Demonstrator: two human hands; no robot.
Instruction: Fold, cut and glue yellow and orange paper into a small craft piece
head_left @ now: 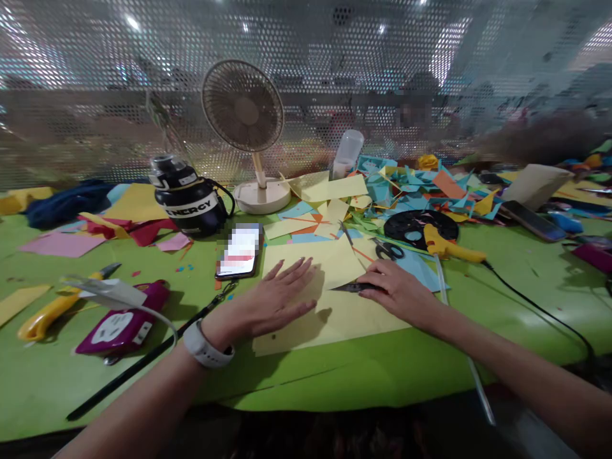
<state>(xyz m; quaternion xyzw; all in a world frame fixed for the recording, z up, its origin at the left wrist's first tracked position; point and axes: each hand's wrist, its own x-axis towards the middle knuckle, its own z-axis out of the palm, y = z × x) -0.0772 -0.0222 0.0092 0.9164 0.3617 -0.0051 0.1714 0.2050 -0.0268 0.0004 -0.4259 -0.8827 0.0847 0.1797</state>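
Observation:
My left hand (277,299) lies with its fingers stretched out and spread over a pale yellow paper sheet (325,328). My right hand (394,290) is closed around a dark tool with a pointed blade (350,288), its tip directed left over the sheet. The fingers hide its handle, so I cannot tell its exact kind. Just beyond the right hand are black-handled scissors (389,250) and a light blue paper (421,271). A phone with a lit screen (240,250) lies beyond the left hand.
A desk fan (243,108) and a black flask (191,204) stand behind. To the right are a yellow glue gun (449,245) with its cord and a black disc (406,223). At left lie a purple power strip (108,331) and a yellow cutter (52,312). Paper scraps (406,185) pile up behind.

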